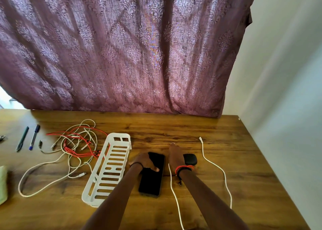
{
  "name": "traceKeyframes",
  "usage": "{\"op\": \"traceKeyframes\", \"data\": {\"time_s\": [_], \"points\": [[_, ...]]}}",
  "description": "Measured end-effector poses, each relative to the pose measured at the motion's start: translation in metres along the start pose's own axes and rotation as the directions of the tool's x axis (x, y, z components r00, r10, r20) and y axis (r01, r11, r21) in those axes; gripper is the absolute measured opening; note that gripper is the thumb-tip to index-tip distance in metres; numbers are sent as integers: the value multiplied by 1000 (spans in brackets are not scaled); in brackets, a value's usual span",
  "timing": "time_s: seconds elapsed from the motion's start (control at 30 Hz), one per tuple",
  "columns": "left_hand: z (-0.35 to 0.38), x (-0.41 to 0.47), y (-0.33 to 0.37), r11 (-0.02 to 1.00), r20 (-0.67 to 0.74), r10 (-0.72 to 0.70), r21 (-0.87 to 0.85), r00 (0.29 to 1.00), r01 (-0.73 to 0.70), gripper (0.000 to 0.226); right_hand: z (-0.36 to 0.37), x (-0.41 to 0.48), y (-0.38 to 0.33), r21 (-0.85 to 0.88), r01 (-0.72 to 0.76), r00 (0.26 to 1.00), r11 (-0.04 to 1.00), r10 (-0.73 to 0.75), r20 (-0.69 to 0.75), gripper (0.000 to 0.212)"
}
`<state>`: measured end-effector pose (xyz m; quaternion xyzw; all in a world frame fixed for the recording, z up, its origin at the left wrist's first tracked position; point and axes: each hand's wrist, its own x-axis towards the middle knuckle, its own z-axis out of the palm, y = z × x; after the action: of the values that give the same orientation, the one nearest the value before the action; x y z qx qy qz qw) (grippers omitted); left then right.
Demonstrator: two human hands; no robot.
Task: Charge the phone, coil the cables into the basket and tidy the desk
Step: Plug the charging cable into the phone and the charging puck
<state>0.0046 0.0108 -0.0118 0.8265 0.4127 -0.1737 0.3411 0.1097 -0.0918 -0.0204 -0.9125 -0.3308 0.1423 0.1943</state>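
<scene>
Wooden desk (191, 128): left hand (145, 161) grips the phone (151, 182); just right, right hand (175, 157) pinches a white cable (174, 189).

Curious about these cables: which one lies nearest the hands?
The white cable passing by the right hand, right of the phone; the tangled ones lie left of the white basket.

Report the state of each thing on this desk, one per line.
Phone, screen dark, no cable plugged in.
Basket, no coiled cables inside.
Tangled cables, uncoiled, left of basket.
White cable, loose, far plug free.
Pens, lying loose, far left.
Left hand, grips the phone.
Right hand, rests by the phone; grip unclear.
</scene>
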Motion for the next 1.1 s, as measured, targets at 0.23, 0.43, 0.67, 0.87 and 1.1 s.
{"op": "traceKeyframes", "data": {"time_s": [0.23,0.43,0.67,0.87,1.1], "points": [[4,1,-6,997,-56,53,-58,997,-57,81,3,6,-3,14,0,1000,1000,-1,21,32],[10,-3,-4,990,-100,33,-134,994,-46,98,1,9,-4,88,-48,998,995,45,37,28],[9,-5,-9,935,-72,126,-325,989,-142,61,-21,20,-9,387,-218,975,896,180,133,19],[0,-13,-16,820,69,106,-571,992,-48,38,-36,19,-6,759,-301,954,577,181,240,14],[-3,-11,-13,577,58,18,-816,998,37,42,-54,14,-5,868,-217,976,446,132,176,22]]}}
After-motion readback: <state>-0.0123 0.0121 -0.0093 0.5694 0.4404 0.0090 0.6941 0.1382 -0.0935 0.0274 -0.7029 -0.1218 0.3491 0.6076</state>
